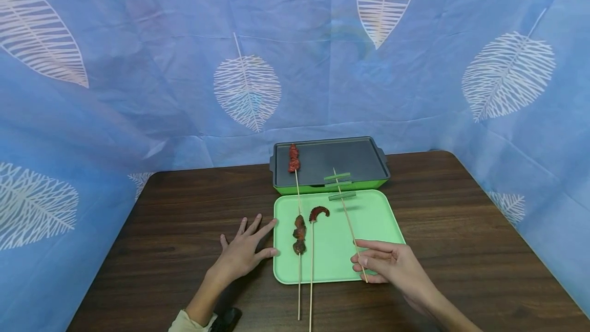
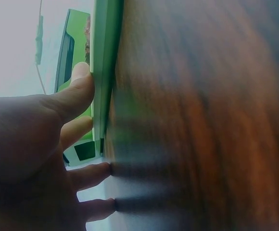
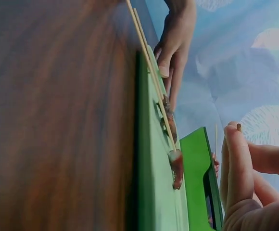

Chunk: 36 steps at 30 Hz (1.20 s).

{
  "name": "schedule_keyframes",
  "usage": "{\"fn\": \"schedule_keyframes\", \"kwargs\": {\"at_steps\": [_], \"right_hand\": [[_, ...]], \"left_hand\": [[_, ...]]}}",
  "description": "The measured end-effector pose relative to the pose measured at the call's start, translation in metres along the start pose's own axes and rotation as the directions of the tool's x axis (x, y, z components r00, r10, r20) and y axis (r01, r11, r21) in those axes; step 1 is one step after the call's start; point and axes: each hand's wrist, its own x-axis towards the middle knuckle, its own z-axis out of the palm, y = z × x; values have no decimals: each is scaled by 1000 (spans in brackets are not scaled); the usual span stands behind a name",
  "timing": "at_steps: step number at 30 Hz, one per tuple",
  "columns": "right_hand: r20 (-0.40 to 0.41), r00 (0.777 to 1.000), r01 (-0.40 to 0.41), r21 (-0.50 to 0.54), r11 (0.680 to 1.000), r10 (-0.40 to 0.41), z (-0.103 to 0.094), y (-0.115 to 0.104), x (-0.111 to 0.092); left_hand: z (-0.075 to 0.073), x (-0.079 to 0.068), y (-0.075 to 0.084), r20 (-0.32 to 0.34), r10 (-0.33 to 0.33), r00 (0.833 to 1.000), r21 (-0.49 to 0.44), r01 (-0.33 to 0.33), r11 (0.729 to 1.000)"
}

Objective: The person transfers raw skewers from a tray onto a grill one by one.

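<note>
My right hand [image 1: 392,265] pinches the lower end of a wooden skewer [image 1: 350,224] threaded with several green vegetable pieces [image 1: 342,195]. The skewer slants over the light green tray [image 1: 369,265], and its tip overlaps the front of the grill [image 1: 341,152]. With fingers spread, my left hand [image 1: 241,252] rests at the tray's left edge, thumb and index fingertips right at the rim. On the tray lie a skewer of browned meat chunks [image 1: 299,234] and one with a dark red curled tentacle [image 1: 318,212]. In the right wrist view, the held skewer's end [image 3: 239,127] pokes up between the fingers.
Behind the tray stands the green grill with a dark flat top; a red meat skewer [image 1: 293,159] lies on its left, its stick reaching down over the tray. The wooden table [image 1: 184,219] ends at a blue leaf-patterned cloth [image 1: 313,86]. Two skewer sticks overhang the tray's front.
</note>
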Motion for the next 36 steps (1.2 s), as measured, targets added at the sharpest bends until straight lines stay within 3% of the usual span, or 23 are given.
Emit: {"fn": "schedule_keyframes", "kwargs": {"at_steps": [14, 36], "right_hand": [[-4, 999, -32, 73, 997, 33, 8, -8, 38], [-20, 1000, -8, 119, 993, 11, 15, -28, 87]], "left_hand": [[1, 0, 1, -7, 9, 1000, -2, -9, 1000], [1, -1, 0, -13, 3, 1000, -9, -3, 1000]]}}
